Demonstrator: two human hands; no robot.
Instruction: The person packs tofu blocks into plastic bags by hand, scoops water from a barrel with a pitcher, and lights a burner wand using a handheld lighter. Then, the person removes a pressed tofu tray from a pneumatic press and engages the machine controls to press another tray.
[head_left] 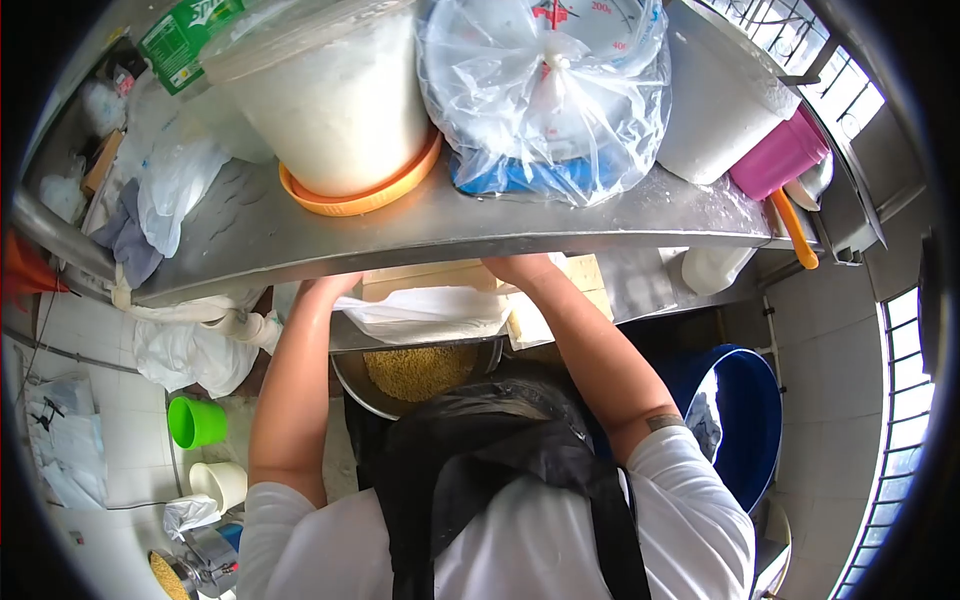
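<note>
Both arms reach under the metal shelf (450, 232), whose edge covers my fingers. My left hand (335, 284) is at the left end of a white sheet (430, 312), cloth or plastic. My right hand (518, 268) lies at the sheet's right side. Between the hands, pale yellow blocks (430, 278) show above the sheet, partly hidden by the shelf. More pale blocks (588, 280) sit to the right of my right wrist. Whether either hand grips the sheet or a block does not show.
Below the counter stands a metal bowl of yellow grains (420, 372). A blue barrel (750, 410) is at my right. On the shelf are a white bucket (330, 110), a bagged scale (550, 100), a grey-white bucket (725, 90) and a pink container (780, 155). A green bucket (198, 422) stands lower left.
</note>
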